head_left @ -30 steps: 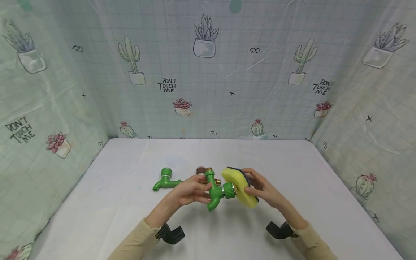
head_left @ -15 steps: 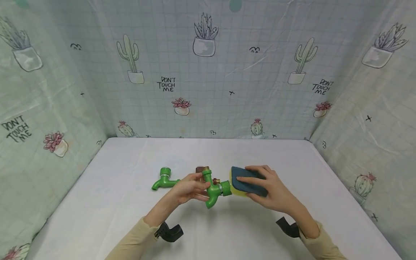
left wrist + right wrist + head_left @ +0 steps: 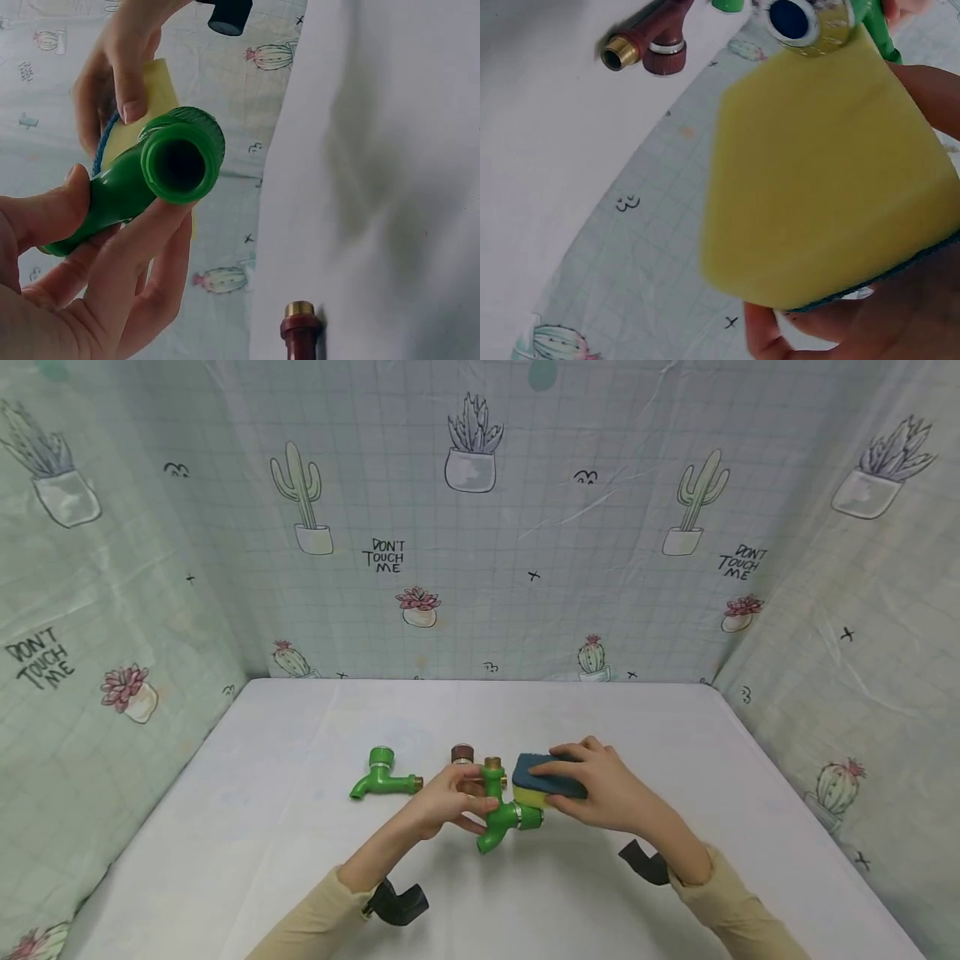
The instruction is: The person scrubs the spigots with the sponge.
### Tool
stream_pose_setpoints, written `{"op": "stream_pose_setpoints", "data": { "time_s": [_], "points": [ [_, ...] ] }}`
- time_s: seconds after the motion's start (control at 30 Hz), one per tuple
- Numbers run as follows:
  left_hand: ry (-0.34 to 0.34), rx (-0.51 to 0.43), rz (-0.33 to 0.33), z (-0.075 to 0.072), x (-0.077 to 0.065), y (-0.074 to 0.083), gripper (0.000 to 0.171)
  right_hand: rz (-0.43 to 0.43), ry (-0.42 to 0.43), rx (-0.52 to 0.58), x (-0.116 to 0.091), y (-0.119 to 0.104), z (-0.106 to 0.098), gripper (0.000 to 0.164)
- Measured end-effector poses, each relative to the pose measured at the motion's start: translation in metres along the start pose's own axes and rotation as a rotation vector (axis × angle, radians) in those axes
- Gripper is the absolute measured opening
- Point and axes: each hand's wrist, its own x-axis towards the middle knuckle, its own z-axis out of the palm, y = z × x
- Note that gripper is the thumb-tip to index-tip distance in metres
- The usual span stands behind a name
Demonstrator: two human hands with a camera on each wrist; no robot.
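My left hand (image 3: 450, 797) grips a green tap (image 3: 497, 814) by its body, raised over the table, its brass threaded end up and its knob toward the right. In the left wrist view the thumb and fingers wrap the green tap (image 3: 120, 187), whose round open mouth faces the camera. My right hand (image 3: 600, 785) holds a sponge (image 3: 551, 777), dark blue scouring side up and yellow side down, against the tap's knob. In the right wrist view the yellow face of the sponge (image 3: 817, 180) meets the knob end (image 3: 799, 22); fingers curl under its edge.
A second green tap (image 3: 382, 777) lies on the white table (image 3: 315, 860) to the left. Behind my left hand lies a dark red tap (image 3: 462, 752) with a brass end, partly hidden. A cactus-print cloth (image 3: 480, 527) surrounds the table's back and sides.
The right hand has turned the sponge from upright, yellow face showing, to blue side up, and shifted it over the knob. The left hand still holds the tap, now slightly lower and further right.
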Motion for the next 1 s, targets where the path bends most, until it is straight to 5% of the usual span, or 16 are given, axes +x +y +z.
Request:
{"op": "stream_pose_setpoints", "data": {
  "time_s": [0.2, 0.33, 0.53, 0.67, 0.83, 1.0],
  "points": [
    [-0.024, 0.027, 0.024, 0.004, 0.005, -0.002, 0.036, 0.077, -0.159, -0.033, 0.014, -0.007, 0.001, 0.027],
    [-0.008, 0.072, 0.067, 0.006, 0.007, -0.004, 0.035, 0.090, -0.182, -0.042, 0.020, -0.008, 0.003, 0.026],
    [0.231, 0.481, 0.369, 0.012, 0.005, -0.007, 0.027, 0.044, 0.012, -0.175, 0.014, -0.007, 0.005, 0.036],
    [0.371, 0.605, 0.551, 0.014, 0.007, -0.004, 0.024, 0.040, 0.157, -0.170, 0.007, -0.007, 0.003, 0.044],
    [0.508, 0.909, 0.737, 0.012, 0.007, -0.006, 0.028, 0.045, 0.175, -0.135, -0.001, -0.008, 0.001, 0.051],
    [0.544, 1.212, 0.930, 0.008, 0.009, -0.013, 0.028, 0.040, 0.200, -0.118, -0.005, -0.010, 0.002, 0.052]
  ]
}}
